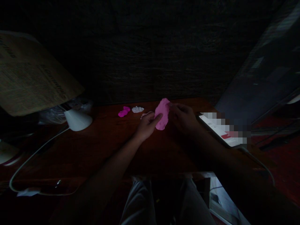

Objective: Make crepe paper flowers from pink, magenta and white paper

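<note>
Above the wooden table, my left hand (148, 124) grips a flat, oval pink piece with a wavy edge (162, 115), its thumb lying across the front. The piece is soft-looking, but the dim light hides its material. My right hand (184, 117) is closed, its fingertips pinched at the upper right edge of the pink piece. Behind my left hand, a pale crumpled piece (147, 114) is partly hidden. Farther left on the table lie a white crumpled piece (137, 109) and a bright magenta one (124, 111).
A lamp with a white base (78, 120) and a printed shade (35, 75) stands at the left, its cord trailing forward. To the right, a lit phone (220, 129) lies with a cable (257, 161) attached. A dark wall (150, 56) rises behind the table (105, 140).
</note>
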Demonstrator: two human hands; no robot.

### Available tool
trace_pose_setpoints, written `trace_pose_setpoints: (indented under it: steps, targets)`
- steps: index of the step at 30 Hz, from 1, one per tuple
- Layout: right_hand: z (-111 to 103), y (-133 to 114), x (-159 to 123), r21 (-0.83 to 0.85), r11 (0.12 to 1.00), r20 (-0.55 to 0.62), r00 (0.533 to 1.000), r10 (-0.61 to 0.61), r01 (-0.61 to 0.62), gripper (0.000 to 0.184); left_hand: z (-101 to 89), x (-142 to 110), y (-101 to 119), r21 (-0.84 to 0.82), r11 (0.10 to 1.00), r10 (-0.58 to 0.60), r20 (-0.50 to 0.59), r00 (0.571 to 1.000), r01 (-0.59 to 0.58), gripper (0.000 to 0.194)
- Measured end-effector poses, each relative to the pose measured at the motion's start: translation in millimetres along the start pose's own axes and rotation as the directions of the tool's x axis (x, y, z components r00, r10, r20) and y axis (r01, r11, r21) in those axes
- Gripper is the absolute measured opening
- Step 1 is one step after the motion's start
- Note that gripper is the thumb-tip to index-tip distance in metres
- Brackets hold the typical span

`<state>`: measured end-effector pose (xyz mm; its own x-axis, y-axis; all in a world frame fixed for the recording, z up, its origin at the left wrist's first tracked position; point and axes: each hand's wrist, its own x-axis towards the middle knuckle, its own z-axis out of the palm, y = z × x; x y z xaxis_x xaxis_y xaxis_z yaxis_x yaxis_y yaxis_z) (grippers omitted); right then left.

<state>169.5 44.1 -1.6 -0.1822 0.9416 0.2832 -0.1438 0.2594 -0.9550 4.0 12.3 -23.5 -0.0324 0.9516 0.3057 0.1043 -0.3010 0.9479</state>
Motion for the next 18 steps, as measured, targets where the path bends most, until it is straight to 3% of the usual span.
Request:
trace_pose_setpoints:
  steps: [5,9,18]
  targets:
    - [2.8,-3.3,-4.8,-0.129,0.988,0.166,0.981,0.102,-0.081,0.047,-2.8,2.9,0.9,-0.120,0.993,-0.022,-0.060,0.998,0.015,0.038]
    - [4.7,-4.1,-7.7,-0.190,0.981,0.285,0.954,0.092,-0.037,0.045,-3.9,5.2,2.3,-0.216,0.976,-0.047,-0.098,0.994,0.025,0.038]
    - [-1.0,0.0,-6.6,-0.209,0.978,0.310,0.950,0.041,0.026,0.044,-3.1,3.4,3.2,-0.216,0.976,-0.038,-0.103,0.994,0.015,0.039]
